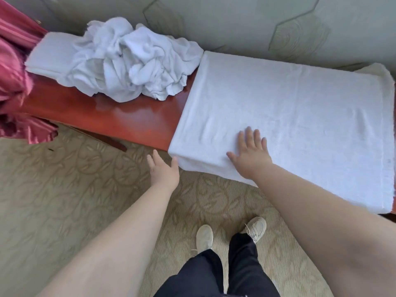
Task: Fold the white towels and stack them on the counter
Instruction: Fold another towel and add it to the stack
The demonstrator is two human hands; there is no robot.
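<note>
- A pink striped curtain was seen at the far left, hanging over the end of the counter.
- A folded white towel was laid flat on the counter's left end, just beside the curtain.
- A crumpled pile of white towels was heaped partly over that folded towel and against the wall.
- A bare stretch of glossy red-brown counter was left between the pile and the spread towel.
- The left hand was held off the counter's front edge with fingers straight and nothing gripped; one fingertip was set against the near left corner of the spread towel.
- The right hand was pressed palm down on the spread towel near its front edge, fingers splayed wide and flat, nothing pinched.
- The spread towel was laid smooth across the right part of the counter, its front edge draped over the side.
- Pale shoes and dark trousers were seen below on patterned carpet.
</note>
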